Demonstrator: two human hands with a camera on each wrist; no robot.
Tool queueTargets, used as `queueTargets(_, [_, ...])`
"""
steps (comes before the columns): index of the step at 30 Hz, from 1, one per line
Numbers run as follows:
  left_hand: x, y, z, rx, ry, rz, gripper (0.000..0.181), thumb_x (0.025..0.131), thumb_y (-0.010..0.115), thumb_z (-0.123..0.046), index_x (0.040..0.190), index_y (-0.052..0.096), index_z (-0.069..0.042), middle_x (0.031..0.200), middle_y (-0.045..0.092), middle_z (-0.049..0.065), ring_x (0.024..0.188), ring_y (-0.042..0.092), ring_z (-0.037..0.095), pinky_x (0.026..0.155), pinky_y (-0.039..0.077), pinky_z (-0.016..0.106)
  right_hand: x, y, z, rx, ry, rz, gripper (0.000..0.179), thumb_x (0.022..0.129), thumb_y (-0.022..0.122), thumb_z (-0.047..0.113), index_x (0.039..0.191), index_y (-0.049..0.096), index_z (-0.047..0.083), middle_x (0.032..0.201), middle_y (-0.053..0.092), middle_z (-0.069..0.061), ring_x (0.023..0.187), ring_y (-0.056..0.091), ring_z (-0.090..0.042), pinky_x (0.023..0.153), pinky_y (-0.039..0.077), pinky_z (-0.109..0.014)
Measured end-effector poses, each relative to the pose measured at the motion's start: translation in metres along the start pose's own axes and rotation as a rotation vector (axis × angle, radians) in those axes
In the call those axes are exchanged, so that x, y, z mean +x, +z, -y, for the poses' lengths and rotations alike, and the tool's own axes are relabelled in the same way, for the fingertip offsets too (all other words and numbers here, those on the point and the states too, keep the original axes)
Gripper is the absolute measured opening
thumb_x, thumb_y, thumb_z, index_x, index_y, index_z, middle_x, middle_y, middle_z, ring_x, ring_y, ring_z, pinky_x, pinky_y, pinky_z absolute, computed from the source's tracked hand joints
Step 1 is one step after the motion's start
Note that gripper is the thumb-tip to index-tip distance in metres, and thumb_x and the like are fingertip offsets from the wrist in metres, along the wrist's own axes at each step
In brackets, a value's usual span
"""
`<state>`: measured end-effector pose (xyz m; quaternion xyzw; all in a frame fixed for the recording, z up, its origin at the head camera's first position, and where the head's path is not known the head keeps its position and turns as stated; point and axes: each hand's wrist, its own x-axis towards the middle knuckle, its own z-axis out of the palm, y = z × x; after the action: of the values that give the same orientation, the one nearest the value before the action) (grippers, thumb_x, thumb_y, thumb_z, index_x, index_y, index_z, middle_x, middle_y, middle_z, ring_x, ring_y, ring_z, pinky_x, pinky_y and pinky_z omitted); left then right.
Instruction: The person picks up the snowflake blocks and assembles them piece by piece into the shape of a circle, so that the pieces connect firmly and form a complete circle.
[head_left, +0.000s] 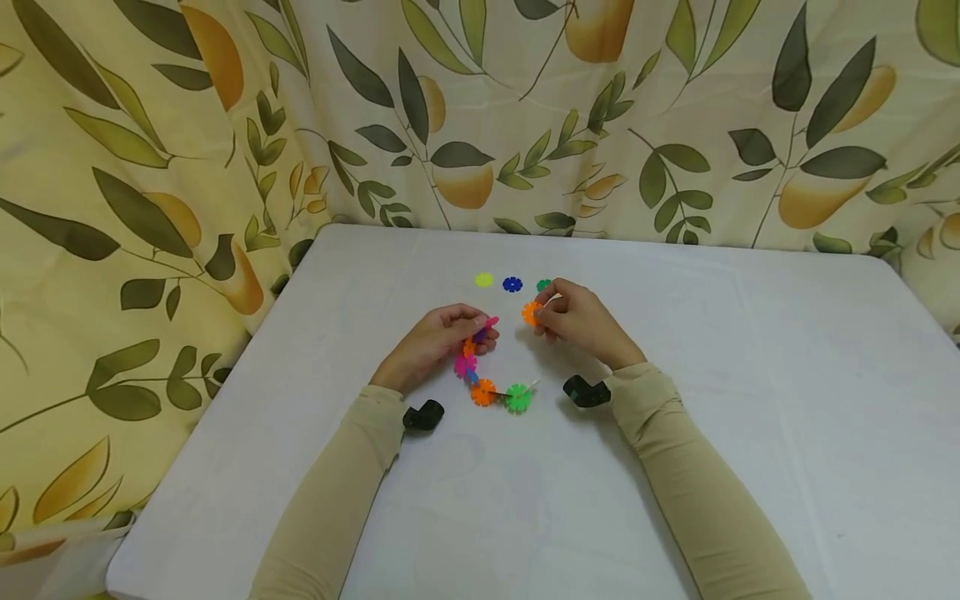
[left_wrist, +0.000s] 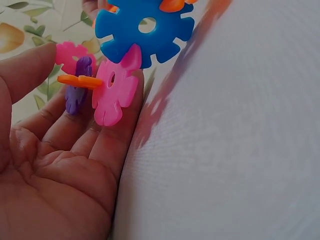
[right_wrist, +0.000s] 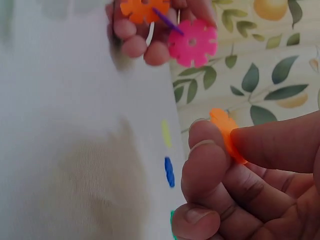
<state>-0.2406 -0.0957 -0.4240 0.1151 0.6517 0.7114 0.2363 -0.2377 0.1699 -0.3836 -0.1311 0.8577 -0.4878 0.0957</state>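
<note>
Fingers of the right hand pinch a single orange disc against the thumb; fingers and thumb of the left hand grip a chain of notched discs near its pink end disc; the orange disc is apart from the chain, to the right of that end. The chain curves from the left hand toward the person, ending near a green disc; whether this part touches the white table cannot be told. Beyond the hands, a yellow disc, a dark blue disc and a teal disc lie in a row; the teal one is partly hidden by the right hand in the head view.
</note>
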Motion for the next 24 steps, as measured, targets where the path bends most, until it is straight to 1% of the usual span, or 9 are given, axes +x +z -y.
queueTargets(7, [-0.002, 0.000, 0.000, 0.020, 0.006, 0.010, 0.028, 0.112, 0.061, -0.016, 0.129, 0.065, 0.005, 0.120, 0.073, 0.021, 0.103, 0.072, 0.028, 0.100, 0.056, 0.033, 0.000, 0.010, 0.008, 0.020, -0.073, 0.011, 0.017, 0.104, 0.064, 0.007, 0.118, 0.062, -0.003, 0.085, 0.073, -0.015, 0.070, 0.065, -0.024, 0.068, 0.055, -0.030])
queueTargets(12, [-0.002, 0.000, 0.000, 0.034, 0.000, 0.012, 0.027, 0.112, 0.061, -0.016, 0.128, 0.065, 0.005, 0.120, 0.074, 0.020, 0.105, 0.072, 0.029, 0.101, 0.056, 0.034, -0.001, 0.017, 0.012, 0.023, -0.089, 0.015, 0.020, 0.104, 0.063, 0.006, 0.122, 0.063, -0.002, 0.086, 0.073, -0.016, 0.072, 0.065, -0.025, 0.069, 0.053, -0.029])
queueTargets(19, [-0.002, -0.001, 0.001, 0.078, 0.000, 0.015, 0.027, 0.112, 0.060, -0.016, 0.129, 0.066, 0.003, 0.121, 0.074, 0.018, 0.110, 0.073, 0.030, 0.101, 0.056, 0.035, -0.001, 0.023, 0.014, 0.009, -0.104, -0.016, 0.021, 0.104, 0.063, 0.005, 0.124, 0.063, -0.002, 0.088, 0.072, -0.019, 0.074, 0.066, -0.029, 0.069, 0.052, -0.028])
queueTargets(24, [0.000, -0.001, 0.002, 0.070, 0.001, 0.017, 0.026, 0.112, 0.060, -0.015, 0.128, 0.066, 0.004, 0.120, 0.075, 0.019, 0.108, 0.074, 0.029, 0.101, 0.056, 0.036, -0.001, 0.025, 0.015, -0.002, -0.114, -0.030, 0.022, 0.103, 0.064, 0.006, 0.123, 0.065, -0.002, 0.088, 0.073, -0.019, 0.075, 0.067, -0.030, 0.070, 0.053, -0.029])
